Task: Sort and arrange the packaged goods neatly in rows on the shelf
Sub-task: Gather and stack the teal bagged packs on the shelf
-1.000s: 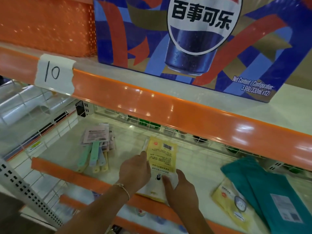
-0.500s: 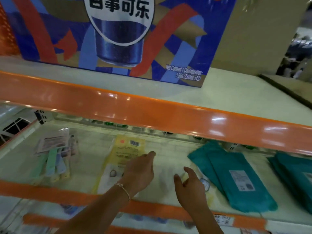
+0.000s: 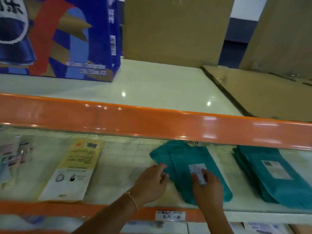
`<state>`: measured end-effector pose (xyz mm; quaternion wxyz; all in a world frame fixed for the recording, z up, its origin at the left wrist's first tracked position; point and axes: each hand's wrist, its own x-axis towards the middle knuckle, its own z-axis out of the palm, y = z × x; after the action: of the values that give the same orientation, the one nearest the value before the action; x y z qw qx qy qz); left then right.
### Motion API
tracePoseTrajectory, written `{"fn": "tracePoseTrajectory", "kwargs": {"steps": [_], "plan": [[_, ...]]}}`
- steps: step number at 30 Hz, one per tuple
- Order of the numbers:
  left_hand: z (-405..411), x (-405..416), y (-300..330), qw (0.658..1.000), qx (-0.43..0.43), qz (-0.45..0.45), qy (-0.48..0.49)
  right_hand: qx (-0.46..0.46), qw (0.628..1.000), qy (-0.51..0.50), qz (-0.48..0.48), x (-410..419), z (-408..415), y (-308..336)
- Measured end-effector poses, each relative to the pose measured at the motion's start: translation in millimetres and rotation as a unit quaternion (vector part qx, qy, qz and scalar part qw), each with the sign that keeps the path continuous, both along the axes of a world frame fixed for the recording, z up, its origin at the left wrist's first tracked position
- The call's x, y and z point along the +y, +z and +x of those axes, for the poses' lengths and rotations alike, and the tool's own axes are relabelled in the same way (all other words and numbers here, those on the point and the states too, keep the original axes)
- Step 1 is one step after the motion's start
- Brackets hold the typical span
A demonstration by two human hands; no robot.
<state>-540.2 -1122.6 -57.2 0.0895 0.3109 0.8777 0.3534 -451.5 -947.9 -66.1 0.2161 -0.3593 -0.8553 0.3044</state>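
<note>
A teal packet [image 3: 184, 159] with a white label lies flat in the middle of the lower shelf [image 3: 118, 166]. My right hand [image 3: 206, 188] rests on its lower half, fingers over the label. My left hand [image 3: 152, 181] touches the packet's left edge with fingers loosely bent. To the left lies a yellow and white packet [image 3: 74, 168], barcode at the top. A stack of teal packets [image 3: 270, 173] sits at the right. The image is blurred, so the exact finger contact is hard to make out.
An orange rail [image 3: 152, 125] fronts the upper shelf, which carries a blue drinks carton [image 3: 59, 36] and brown cardboard boxes [image 3: 177, 29]. Pastel items in clear packs [image 3: 11, 159] lie at the far left. A handwritten price tag [image 3: 170, 215] is on the lower orange rail.
My view and both hands have shifted right, from the yellow packet, now lying on the shelf, to the teal packet. My right hand now lies on it, my left at its edge.
</note>
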Motion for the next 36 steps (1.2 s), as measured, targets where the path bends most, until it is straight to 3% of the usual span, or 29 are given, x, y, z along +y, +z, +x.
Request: {"fn": "tracePoseTrajectory", "kwargs": {"steps": [6, 14, 18, 21, 26, 31, 34, 36], "plan": [[21.0, 44.3, 4.6, 0.992, -0.109, -0.001, 0.063, -0.078, 0.995, -0.067, 0.008, 64.3, 19.2, -8.3], [36.3, 59.8, -5.1, 0.974, -0.185, -0.065, 0.113, -0.081, 0.990, 0.006, -0.113, 84.8, 26.2, -11.4], [42.2, 64.7, -2.1, 0.948, -0.283, -0.007, 0.143, -0.066, 0.984, 0.015, -0.164, 85.6, 23.5, -1.7], [40.0, 64.1, -2.9, 0.937, -0.303, 0.049, 0.169, -0.047, 0.974, -0.002, -0.223, 81.5, 24.2, 5.4], [32.7, 50.9, 6.5, 0.921, -0.329, 0.108, 0.180, -0.042, 0.931, 0.001, -0.363, 70.6, 29.1, 15.4], [23.7, 29.3, 3.9, 0.887, -0.393, 0.155, 0.188, 0.063, 0.837, 0.008, -0.543, 46.0, 39.2, 35.1], [19.4, 17.3, 3.0, 0.827, -0.481, 0.230, 0.176, 0.093, 0.808, 0.032, -0.581, 29.5, 43.2, 40.9], [17.5, 13.2, -0.2, 0.817, -0.493, 0.251, 0.162, 0.095, 0.810, 0.048, -0.577, 21.5, 45.8, 39.3]]}}
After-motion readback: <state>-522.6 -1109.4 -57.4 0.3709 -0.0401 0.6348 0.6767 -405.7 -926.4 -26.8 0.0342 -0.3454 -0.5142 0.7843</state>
